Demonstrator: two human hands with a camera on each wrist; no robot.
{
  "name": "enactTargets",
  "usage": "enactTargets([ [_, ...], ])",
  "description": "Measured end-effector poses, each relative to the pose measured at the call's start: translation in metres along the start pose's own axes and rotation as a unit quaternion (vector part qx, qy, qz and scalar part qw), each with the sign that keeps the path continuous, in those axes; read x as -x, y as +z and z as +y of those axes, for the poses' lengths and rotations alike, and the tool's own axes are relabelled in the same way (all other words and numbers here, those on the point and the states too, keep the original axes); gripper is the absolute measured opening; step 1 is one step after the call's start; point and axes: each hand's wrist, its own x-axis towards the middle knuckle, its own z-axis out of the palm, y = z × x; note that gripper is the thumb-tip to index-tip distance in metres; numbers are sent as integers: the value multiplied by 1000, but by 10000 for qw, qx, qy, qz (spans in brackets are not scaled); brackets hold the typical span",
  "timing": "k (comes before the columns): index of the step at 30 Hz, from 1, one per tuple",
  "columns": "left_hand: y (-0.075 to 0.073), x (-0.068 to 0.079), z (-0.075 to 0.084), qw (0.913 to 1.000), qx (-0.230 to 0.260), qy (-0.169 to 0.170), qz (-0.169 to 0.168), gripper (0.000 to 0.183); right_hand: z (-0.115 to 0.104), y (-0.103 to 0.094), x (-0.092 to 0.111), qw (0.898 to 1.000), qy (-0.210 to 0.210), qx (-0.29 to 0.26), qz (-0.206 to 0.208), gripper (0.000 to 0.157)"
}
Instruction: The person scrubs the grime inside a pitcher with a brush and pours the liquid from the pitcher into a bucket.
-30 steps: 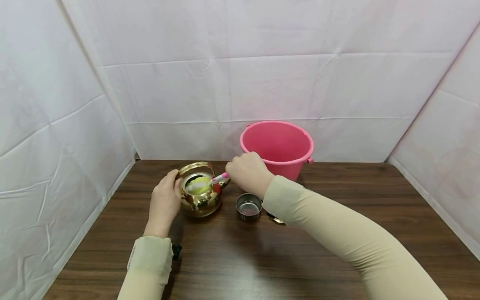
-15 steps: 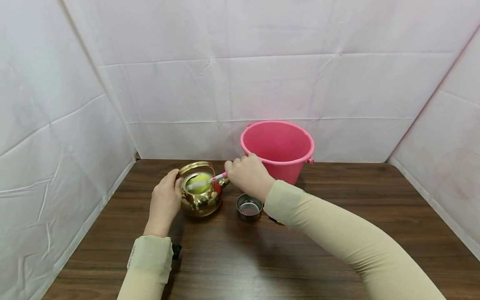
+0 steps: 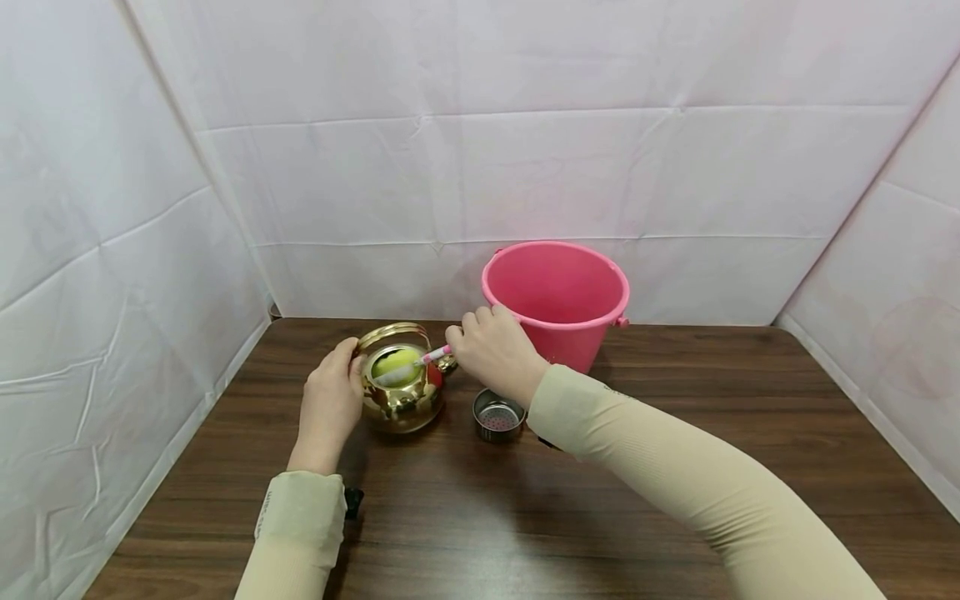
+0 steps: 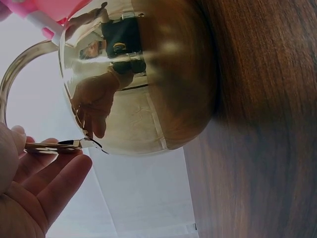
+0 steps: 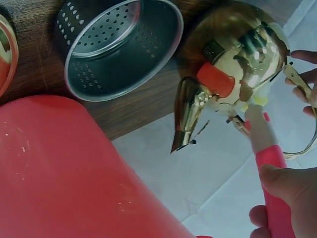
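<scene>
A shiny gold teapot (image 3: 401,414) with an uncovered round mouth stands upright on the table. Its hoop handle (image 4: 53,147) is pinched near one end between the thumb and fingers of my left hand (image 3: 330,404). My right hand (image 3: 501,354) grips the pink part of a pink-and-white cleaning brush (image 5: 277,193), thumb along the shaft. The brush slants down leftward into the teapot's mouth, where its yellow-green head (image 3: 396,362) shows. The lower part of that head is hidden inside. The teapot's spout (image 5: 187,116) points toward the pink bucket.
A perforated metal strainer basket (image 3: 498,421) sits right of the teapot, below my right wrist. Behind my right hand stands a pink bucket (image 3: 581,337). A gold-rimmed round piece (image 5: 7,54) lies beyond the strainer, mostly under my sleeve in the head view. White sheets surround the wooden table (image 3: 450,533).
My right hand and forearm have shifted slightly, moving the brush a little within the teapot's mouth. My left hand and the teapot stay in place.
</scene>
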Motion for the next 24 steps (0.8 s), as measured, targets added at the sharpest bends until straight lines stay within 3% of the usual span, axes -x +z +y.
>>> enactTargets([
  [4, 0, 1, 0, 10000, 30, 13, 25, 23, -1, 2, 1, 10000, 35, 47, 25, 15],
  [14, 0, 1, 0, 9998, 33, 94, 157, 22, -4, 5, 0, 9969, 22, 22, 791, 18],
  [24, -1, 1, -1, 10000, 32, 4, 38, 24, -6, 3, 3, 9942, -131, 8, 1064, 18],
])
